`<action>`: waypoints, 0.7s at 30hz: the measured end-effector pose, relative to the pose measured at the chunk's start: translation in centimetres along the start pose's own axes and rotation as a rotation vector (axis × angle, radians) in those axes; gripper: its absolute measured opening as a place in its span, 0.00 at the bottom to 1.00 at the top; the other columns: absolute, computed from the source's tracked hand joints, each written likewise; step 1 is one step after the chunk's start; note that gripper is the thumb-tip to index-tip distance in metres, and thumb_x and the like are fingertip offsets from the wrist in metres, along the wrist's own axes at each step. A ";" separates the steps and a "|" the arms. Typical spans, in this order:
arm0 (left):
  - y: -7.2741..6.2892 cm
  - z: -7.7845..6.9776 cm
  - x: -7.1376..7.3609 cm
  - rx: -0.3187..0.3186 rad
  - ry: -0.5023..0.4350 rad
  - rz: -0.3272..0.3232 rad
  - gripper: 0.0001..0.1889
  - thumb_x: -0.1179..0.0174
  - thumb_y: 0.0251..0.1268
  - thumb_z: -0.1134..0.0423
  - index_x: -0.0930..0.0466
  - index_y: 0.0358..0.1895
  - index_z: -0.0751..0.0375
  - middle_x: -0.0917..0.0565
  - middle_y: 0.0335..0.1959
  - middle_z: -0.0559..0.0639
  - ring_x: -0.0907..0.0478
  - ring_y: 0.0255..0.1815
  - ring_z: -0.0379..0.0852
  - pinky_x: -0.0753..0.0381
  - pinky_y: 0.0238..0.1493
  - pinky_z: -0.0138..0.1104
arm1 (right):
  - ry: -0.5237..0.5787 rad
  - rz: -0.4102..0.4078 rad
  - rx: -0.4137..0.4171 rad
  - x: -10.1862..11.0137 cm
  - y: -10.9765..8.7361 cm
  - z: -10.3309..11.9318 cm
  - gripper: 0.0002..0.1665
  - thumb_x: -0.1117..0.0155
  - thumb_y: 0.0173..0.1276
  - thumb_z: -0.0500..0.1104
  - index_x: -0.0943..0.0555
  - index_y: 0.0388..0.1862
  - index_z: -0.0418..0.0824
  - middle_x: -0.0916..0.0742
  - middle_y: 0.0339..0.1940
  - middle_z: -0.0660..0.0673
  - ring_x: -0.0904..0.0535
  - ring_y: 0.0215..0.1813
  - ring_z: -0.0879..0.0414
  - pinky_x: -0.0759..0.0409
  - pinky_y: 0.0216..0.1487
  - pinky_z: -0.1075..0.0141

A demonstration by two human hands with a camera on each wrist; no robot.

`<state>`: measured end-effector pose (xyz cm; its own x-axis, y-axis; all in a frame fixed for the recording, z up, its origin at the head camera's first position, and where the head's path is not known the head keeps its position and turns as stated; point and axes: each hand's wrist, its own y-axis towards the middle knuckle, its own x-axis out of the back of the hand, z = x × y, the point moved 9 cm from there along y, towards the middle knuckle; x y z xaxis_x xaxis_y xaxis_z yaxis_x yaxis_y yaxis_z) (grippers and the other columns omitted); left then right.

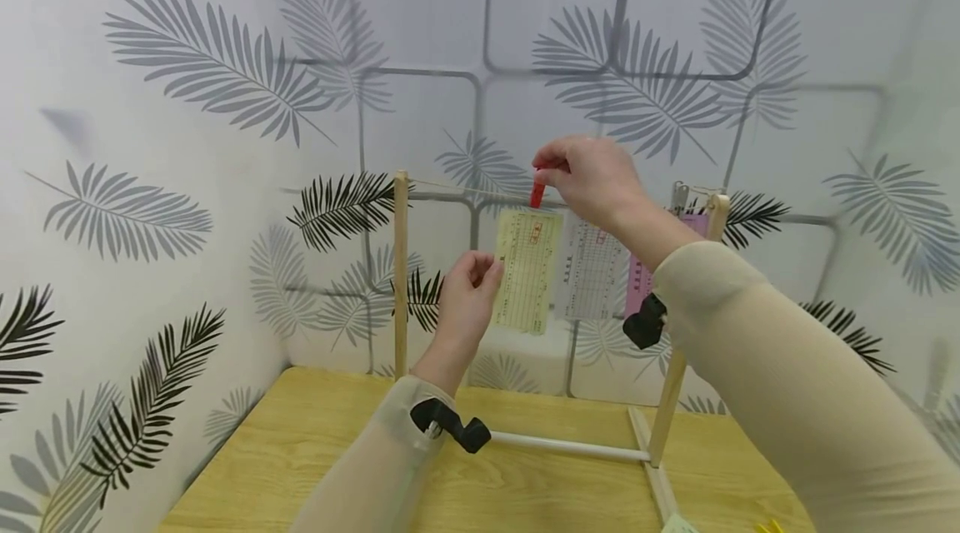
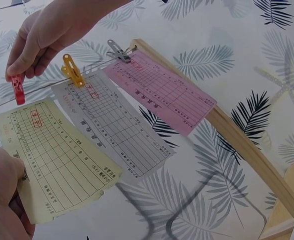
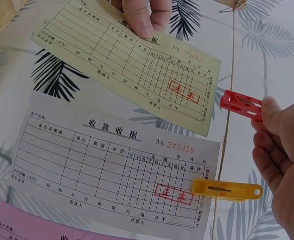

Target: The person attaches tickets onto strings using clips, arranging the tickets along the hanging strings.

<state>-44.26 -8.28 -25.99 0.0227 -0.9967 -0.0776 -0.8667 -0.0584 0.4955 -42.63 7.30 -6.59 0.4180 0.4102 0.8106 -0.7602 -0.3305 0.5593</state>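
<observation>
My left hand [image 1: 467, 300] pinches the side edge of a pale yellow receipt slip [image 1: 528, 275], which hangs upright below a string. Above the slip, my right hand [image 1: 596, 175] holds a red clothespin [image 3: 242, 104] between thumb and fingers. In the right wrist view the clothespin's tip overlaps the string [image 3: 230, 75], a small gap away from the slip's top edge. Beside it hangs a white receipt slip [image 2: 111, 125] under a yellow clothespin [image 2: 72, 70]. Farther right, a pink slip [image 2: 159, 92] hangs from a grey clothespin [image 2: 118, 51].
The string runs between a left wooden post [image 1: 401, 275] and a right wooden post [image 1: 667, 400], joined low by a white rod [image 1: 570, 445]. This frame stands on a wooden table [image 1: 525, 491] before a leaf-patterned wall. Something yellow [image 1: 769, 526] lies at the front right edge.
</observation>
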 end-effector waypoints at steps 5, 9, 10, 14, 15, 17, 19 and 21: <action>0.2 -0.4 -0.1 0.004 0.012 -0.011 0.04 0.38 0.86 0.64 0.19 0.51 0.62 0.19 0.45 0.50 0.24 0.47 0.45 0.23 0.51 0.38 | -0.004 0.020 -0.005 -0.1 0.1 0.1 0.14 0.33 0.85 0.43 0.11 0.63 0.41 0.08 0.58 0.42 0.13 0.59 0.44 0.19 0.63 0.45; 0.2 -0.6 -0.1 0.001 0.025 -0.024 0.05 0.38 0.86 0.64 0.19 0.52 0.62 0.18 0.46 0.49 0.24 0.47 0.45 0.23 0.51 0.37 | 0.003 0.043 -0.013 -0.4 0.2 0.0 0.15 0.33 0.85 0.43 0.12 0.64 0.41 0.09 0.59 0.41 0.14 0.59 0.44 0.18 0.63 0.46; 0.3 -0.6 0.0 0.000 0.026 -0.027 0.05 0.38 0.86 0.64 0.19 0.52 0.62 0.18 0.46 0.49 0.23 0.47 0.45 0.23 0.51 0.37 | 0.006 0.051 -0.015 -0.5 0.2 0.0 0.15 0.33 0.85 0.43 0.12 0.64 0.41 0.09 0.60 0.41 0.14 0.59 0.44 0.18 0.63 0.46; 0.4 -0.6 -0.2 -0.002 0.014 -0.031 0.04 0.38 0.86 0.65 0.18 0.52 0.63 0.18 0.45 0.48 0.23 0.47 0.44 0.23 0.50 0.36 | 0.012 0.070 -0.017 -0.8 0.1 -0.2 0.15 0.34 0.86 0.43 0.12 0.65 0.41 0.09 0.60 0.41 0.14 0.59 0.44 0.18 0.63 0.46; 0.4 -0.6 -0.3 -0.001 0.011 -0.029 0.04 0.38 0.86 0.66 0.18 0.52 0.63 0.18 0.45 0.48 0.23 0.47 0.44 0.23 0.50 0.36 | 0.011 0.074 -0.017 -0.9 0.1 -0.2 0.16 0.34 0.86 0.43 0.12 0.65 0.41 0.09 0.60 0.41 0.14 0.60 0.44 0.18 0.63 0.46; 0.4 -0.6 -0.4 0.002 0.006 -0.027 0.05 0.38 0.86 0.65 0.18 0.52 0.64 0.18 0.45 0.48 0.23 0.47 0.44 0.23 0.51 0.36 | 0.011 0.080 -0.015 -0.9 0.1 -0.2 0.16 0.33 0.85 0.43 0.12 0.65 0.40 0.09 0.60 0.40 0.14 0.60 0.44 0.19 0.64 0.45; 0.4 -0.6 -0.4 0.007 0.004 -0.024 0.06 0.38 0.86 0.65 0.18 0.53 0.64 0.18 0.46 0.49 0.23 0.47 0.44 0.23 0.51 0.36 | 0.009 0.085 -0.015 -1.0 0.1 -0.2 0.16 0.33 0.85 0.43 0.12 0.66 0.40 0.09 0.61 0.40 0.14 0.61 0.43 0.19 0.64 0.45; 0.3 -0.5 -0.4 0.011 0.000 -0.022 0.06 0.38 0.86 0.64 0.18 0.53 0.64 0.18 0.46 0.49 0.23 0.48 0.45 0.23 0.51 0.37 | 0.009 0.087 -0.013 -0.9 0.1 -0.2 0.16 0.33 0.85 0.43 0.12 0.66 0.40 0.09 0.61 0.40 0.14 0.61 0.43 0.19 0.64 0.45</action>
<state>-44.32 -7.89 -25.35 0.0423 -0.9952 -0.0885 -0.8712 -0.0801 0.4844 -43.18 7.09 -7.35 0.3459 0.3880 0.8543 -0.7998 -0.3540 0.4847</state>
